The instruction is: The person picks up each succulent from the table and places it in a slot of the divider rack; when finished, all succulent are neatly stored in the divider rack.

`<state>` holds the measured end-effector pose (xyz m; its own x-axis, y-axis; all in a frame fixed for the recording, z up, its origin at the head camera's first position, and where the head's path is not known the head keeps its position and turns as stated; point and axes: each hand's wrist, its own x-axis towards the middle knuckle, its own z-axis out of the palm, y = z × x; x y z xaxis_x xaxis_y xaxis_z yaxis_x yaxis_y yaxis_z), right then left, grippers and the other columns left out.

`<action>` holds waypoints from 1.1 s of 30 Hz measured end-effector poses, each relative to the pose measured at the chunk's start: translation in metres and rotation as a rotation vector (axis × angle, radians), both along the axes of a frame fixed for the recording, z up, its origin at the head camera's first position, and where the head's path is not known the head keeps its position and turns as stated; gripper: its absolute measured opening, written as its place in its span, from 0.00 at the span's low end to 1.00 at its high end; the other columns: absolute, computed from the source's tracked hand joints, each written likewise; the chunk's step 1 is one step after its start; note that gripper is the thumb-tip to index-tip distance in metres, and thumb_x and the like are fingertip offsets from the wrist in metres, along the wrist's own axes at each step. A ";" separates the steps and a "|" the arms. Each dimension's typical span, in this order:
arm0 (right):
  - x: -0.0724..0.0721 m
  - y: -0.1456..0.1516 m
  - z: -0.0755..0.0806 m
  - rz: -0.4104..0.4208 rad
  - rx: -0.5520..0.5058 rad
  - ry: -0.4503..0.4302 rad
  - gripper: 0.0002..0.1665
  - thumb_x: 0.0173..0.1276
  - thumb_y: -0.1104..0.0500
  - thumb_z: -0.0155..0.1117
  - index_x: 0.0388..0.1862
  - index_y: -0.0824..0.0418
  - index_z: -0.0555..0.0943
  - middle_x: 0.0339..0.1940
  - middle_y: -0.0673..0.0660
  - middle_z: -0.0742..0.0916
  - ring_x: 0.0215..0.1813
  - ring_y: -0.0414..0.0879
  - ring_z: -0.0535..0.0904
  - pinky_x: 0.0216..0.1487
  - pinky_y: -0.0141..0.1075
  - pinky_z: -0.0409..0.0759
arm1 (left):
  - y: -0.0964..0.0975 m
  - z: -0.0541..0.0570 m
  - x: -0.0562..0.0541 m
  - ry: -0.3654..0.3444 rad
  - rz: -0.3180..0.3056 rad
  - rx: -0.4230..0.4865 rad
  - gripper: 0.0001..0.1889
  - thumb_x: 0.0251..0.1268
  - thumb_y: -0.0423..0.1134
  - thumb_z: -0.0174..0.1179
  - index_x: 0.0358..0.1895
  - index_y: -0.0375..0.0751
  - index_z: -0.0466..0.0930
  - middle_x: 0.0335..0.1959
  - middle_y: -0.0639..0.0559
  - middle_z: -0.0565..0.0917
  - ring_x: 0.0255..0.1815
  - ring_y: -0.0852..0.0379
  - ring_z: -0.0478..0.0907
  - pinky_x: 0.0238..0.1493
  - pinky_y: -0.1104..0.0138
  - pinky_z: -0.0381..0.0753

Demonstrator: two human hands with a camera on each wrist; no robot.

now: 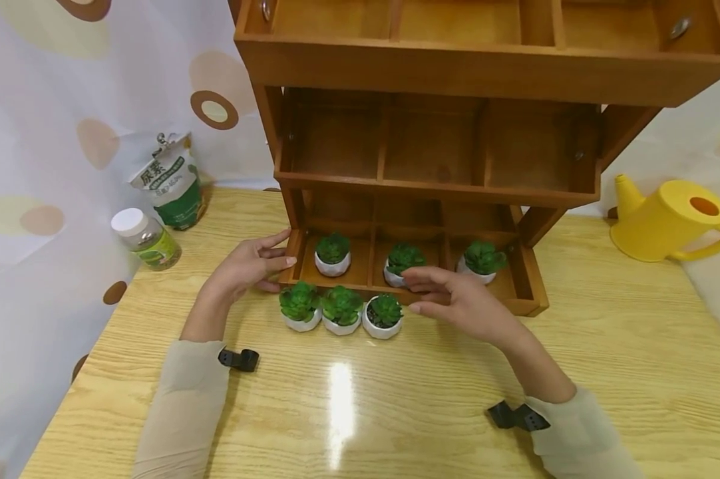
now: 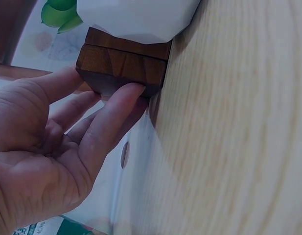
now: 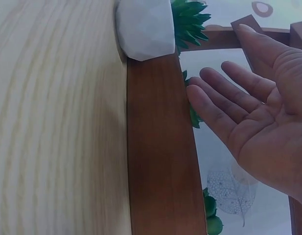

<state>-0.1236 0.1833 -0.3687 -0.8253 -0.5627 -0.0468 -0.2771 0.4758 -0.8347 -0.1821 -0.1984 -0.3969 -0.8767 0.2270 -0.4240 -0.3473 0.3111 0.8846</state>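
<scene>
We judged the step in hand to be setting out potted plants [image 1: 404, 255] along the bottom tray [image 1: 516, 306] of the wooden rack [image 1: 486, 74]. Left hand [image 1: 246, 269]: holding the tray's left end, thumb over the rim, fingers against the outer wall; we took it for a steadying grip. Right hand [image 1: 464, 303]: fingers extended and loose, nothing grasped, tips at the middle plant in the tray; whether they touched it we could not tell. In our judgement, the next move called for the right hand to straighten that pot or draw back without brushing leaves, then pinch a front pot by its white sides. Counts: we made six plants in all, three inside the tray, one per compartment, and three side by side on the surface [image 1: 396, 426], just before the tray's front wall, left of the right hand. Rack: three tiers in view, three compartments across each. Also one yellow watering can [image 1: 665, 226] at right; at left one white-lidded jar [image 1: 156, 249] and one clipped pouch [image 1: 177, 193], near each other.
</scene>
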 end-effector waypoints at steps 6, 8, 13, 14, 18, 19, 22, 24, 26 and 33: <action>0.001 -0.003 -0.004 0.001 0.004 -0.037 0.33 0.71 0.55 0.69 0.72 0.61 0.73 0.68 0.62 0.81 0.66 0.56 0.81 0.62 0.43 0.83 | -0.001 0.001 0.001 -0.004 -0.002 -0.004 0.36 0.76 0.40 0.60 0.81 0.61 0.56 0.79 0.36 0.62 0.73 0.38 0.70 0.46 0.54 0.89; 0.002 -0.003 -0.004 -0.002 0.009 -0.037 0.33 0.71 0.54 0.69 0.72 0.61 0.74 0.68 0.61 0.81 0.66 0.55 0.81 0.62 0.43 0.83 | -0.001 0.001 0.001 -0.006 -0.004 -0.005 0.36 0.75 0.40 0.60 0.81 0.61 0.55 0.79 0.36 0.62 0.73 0.38 0.70 0.46 0.53 0.89; 0.003 -0.004 -0.003 0.007 0.024 -0.018 0.31 0.72 0.53 0.68 0.71 0.59 0.75 0.66 0.58 0.83 0.63 0.53 0.83 0.61 0.43 0.84 | -0.001 0.002 0.001 -0.006 -0.012 -0.008 0.36 0.76 0.40 0.60 0.81 0.60 0.54 0.79 0.36 0.61 0.74 0.38 0.69 0.47 0.52 0.89; 0.003 -0.005 -0.003 0.012 0.029 -0.021 0.31 0.72 0.53 0.68 0.71 0.58 0.76 0.65 0.57 0.84 0.63 0.52 0.83 0.60 0.43 0.84 | -0.001 0.002 0.001 -0.005 -0.014 -0.009 0.36 0.76 0.40 0.60 0.81 0.60 0.54 0.79 0.36 0.61 0.74 0.38 0.69 0.48 0.52 0.89; 0.003 -0.006 -0.003 0.027 0.049 -0.043 0.31 0.72 0.54 0.68 0.72 0.58 0.75 0.65 0.57 0.84 0.63 0.52 0.83 0.61 0.42 0.83 | -0.001 0.003 0.000 -0.007 -0.015 -0.013 0.36 0.76 0.40 0.60 0.81 0.60 0.54 0.79 0.36 0.61 0.74 0.38 0.69 0.48 0.52 0.89; 0.003 -0.006 -0.003 0.032 0.050 -0.052 0.31 0.72 0.55 0.68 0.72 0.59 0.75 0.65 0.57 0.84 0.63 0.52 0.83 0.62 0.42 0.83 | -0.001 0.003 0.001 -0.006 -0.016 -0.013 0.36 0.76 0.40 0.60 0.81 0.60 0.54 0.79 0.36 0.61 0.74 0.38 0.69 0.48 0.53 0.89; 0.003 -0.006 -0.005 0.038 0.061 -0.077 0.31 0.72 0.56 0.68 0.73 0.58 0.74 0.66 0.59 0.83 0.64 0.54 0.82 0.63 0.44 0.82 | -0.001 0.004 0.001 -0.008 -0.016 -0.011 0.36 0.76 0.40 0.59 0.81 0.60 0.54 0.79 0.36 0.61 0.74 0.38 0.69 0.48 0.53 0.89; 0.003 -0.007 -0.006 0.042 0.071 -0.086 0.31 0.72 0.56 0.68 0.73 0.58 0.74 0.67 0.60 0.83 0.64 0.55 0.82 0.63 0.46 0.82 | 0.000 0.004 0.001 -0.010 -0.017 -0.011 0.36 0.76 0.40 0.59 0.82 0.60 0.54 0.80 0.36 0.61 0.74 0.38 0.69 0.48 0.53 0.89; 0.004 -0.009 -0.007 0.043 0.098 -0.081 0.32 0.72 0.55 0.68 0.73 0.57 0.74 0.67 0.60 0.82 0.64 0.55 0.83 0.62 0.46 0.83 | 0.000 0.004 0.001 -0.012 -0.017 -0.011 0.37 0.76 0.40 0.59 0.82 0.61 0.54 0.80 0.36 0.60 0.74 0.38 0.69 0.48 0.53 0.89; 0.005 -0.013 -0.008 0.041 0.139 -0.067 0.34 0.71 0.56 0.69 0.74 0.58 0.72 0.67 0.61 0.82 0.63 0.55 0.84 0.59 0.43 0.85 | -0.001 0.003 0.002 -0.007 -0.025 -0.008 0.37 0.76 0.41 0.59 0.82 0.61 0.53 0.80 0.36 0.60 0.75 0.38 0.68 0.50 0.52 0.88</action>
